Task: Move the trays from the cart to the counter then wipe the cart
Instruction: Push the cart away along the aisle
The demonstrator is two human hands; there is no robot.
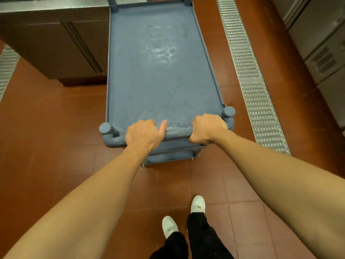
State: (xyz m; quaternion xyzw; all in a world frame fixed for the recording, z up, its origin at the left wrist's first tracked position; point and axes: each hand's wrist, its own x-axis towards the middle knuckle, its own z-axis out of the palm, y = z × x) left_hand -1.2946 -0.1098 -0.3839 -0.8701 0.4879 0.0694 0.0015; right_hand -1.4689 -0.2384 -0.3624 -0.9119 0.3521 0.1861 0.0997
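Cart (160, 71): grey-blue, centre of frame, running from the top edge down to mid-frame. Top shelf bare, with whitish scuffs and streaks near the middle and along the near edge. Round post caps at the near corners; two more posts at the far end, cut off by the top of the frame. A lower shelf edge shows under the handle.

Handle (176, 133): ribbed bar across the cart's near end, just below centre.

Left hand (144, 132): grip clenched on the handle's left part, fingers wrapped over the bar, thumb pointing up along the shelf edge.

Right hand (208, 128): grip clenched on the handle's right part, next to the near right post. A short stretch of bare bar lies between the two hands.

Both forearms reach in from the lower corners of the frame.

Counter (54, 43): upper left, dark brown front with a metal top edge, just beside the cart's left side.

Floor (56, 137): red-brown tiles. Metal drain grate (250, 71) runs diagonally at right, apart from the cart. Steel units in the upper right corner.

Shoes (197, 203): white, bottom centre, below black trousers.
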